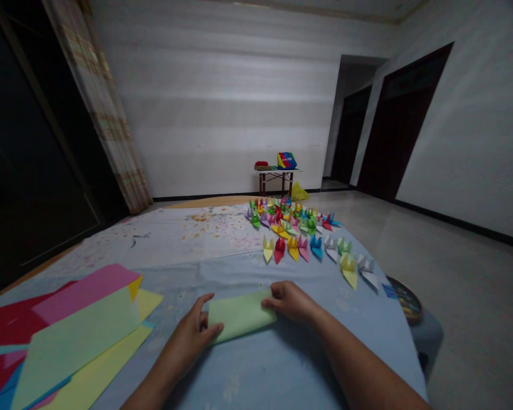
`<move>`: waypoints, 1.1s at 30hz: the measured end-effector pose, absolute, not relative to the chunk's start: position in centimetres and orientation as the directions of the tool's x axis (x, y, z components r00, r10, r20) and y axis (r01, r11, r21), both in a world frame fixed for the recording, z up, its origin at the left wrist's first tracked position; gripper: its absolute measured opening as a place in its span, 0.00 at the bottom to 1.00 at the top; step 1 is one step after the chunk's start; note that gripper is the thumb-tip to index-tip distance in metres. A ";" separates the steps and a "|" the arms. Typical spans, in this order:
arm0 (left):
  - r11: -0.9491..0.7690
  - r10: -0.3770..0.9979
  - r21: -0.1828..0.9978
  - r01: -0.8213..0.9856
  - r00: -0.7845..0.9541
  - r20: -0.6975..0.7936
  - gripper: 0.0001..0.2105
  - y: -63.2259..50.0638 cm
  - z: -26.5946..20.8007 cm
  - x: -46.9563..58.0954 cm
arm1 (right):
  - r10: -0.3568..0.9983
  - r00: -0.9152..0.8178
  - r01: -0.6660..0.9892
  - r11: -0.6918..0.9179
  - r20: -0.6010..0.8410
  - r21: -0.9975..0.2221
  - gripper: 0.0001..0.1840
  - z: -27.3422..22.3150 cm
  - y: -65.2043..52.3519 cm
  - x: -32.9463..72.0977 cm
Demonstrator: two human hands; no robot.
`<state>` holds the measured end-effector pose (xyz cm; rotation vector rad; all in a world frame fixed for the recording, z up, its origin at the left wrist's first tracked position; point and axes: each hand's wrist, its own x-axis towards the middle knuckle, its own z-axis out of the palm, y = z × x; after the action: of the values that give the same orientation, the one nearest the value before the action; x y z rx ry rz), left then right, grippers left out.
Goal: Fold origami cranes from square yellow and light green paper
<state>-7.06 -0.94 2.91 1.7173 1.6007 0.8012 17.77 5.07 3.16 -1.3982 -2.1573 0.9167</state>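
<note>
A light green sheet of paper [243, 316], folded into a rectangle, is held just above the cloth between my two hands. My left hand [200, 326] grips its left end, thumb in front and fingers partly behind. At the right end, my right hand [288, 302] pinches the paper between thumb and curled fingers. Several folded paper cranes [293, 249] in many colours stand beyond my right hand. To the left of my left hand lies a loose pile of coloured paper sheets [81, 324], with a pale green one on top.
A pale blue floral tablecloth [222, 279] covers the round table. Many more cranes [277, 215] crowd its far right side. Past the right edge stands a stool [427, 336] with a round container [404, 299]. A small table [277, 171] by the far wall bears a colourful box [286, 160].
</note>
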 end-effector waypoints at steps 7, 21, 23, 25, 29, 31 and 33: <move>-0.096 0.995 0.637 0.764 0.093 0.038 0.08 -1.8 3.7 -6.4 | 0.916 -0.393 0.785 0.287 -0.084 -0.550 0.13 3.7 4.6 17.7; -0.150 0.987 0.463 0.874 0.161 0.015 0.10 -2.5 4.3 -6.7 | 0.949 -0.314 0.815 0.256 -0.025 -0.519 0.14 2.7 4.6 17.0; -0.130 0.989 0.414 0.901 0.145 -0.004 0.11 -2.8 4.3 -6.5 | 0.954 -0.299 0.820 0.245 -0.023 -0.518 0.14 2.6 4.6 16.9; -0.085 0.994 0.402 0.912 0.106 -0.031 0.13 -3.0 4.2 -6.2 | 0.956 -0.294 0.821 0.240 -0.022 -0.517 0.14 2.6 4.5 16.8; -0.022 0.998 0.470 0.882 0.047 -0.043 0.14 -3.4 4.2 -5.8 | 0.954 -0.298 0.821 0.249 -0.014 -0.514 0.13 2.6 4.4 16.7; -0.023 0.998 0.490 0.871 0.048 -0.039 0.14 -3.5 4.2 -5.7 | 0.955 -0.295 0.829 0.246 -0.019 -0.502 0.12 2.7 4.4 16.6; -0.006 0.998 0.512 0.859 0.033 -0.044 0.14 -3.5 4.3 -5.7 | 0.957 -0.288 0.837 0.240 -0.022 -0.491 0.12 2.7 4.4 16.5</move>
<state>-5.68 -3.46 4.28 1.9188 1.8787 0.4726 16.50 4.37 2.67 -1.6707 -2.2337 0.6065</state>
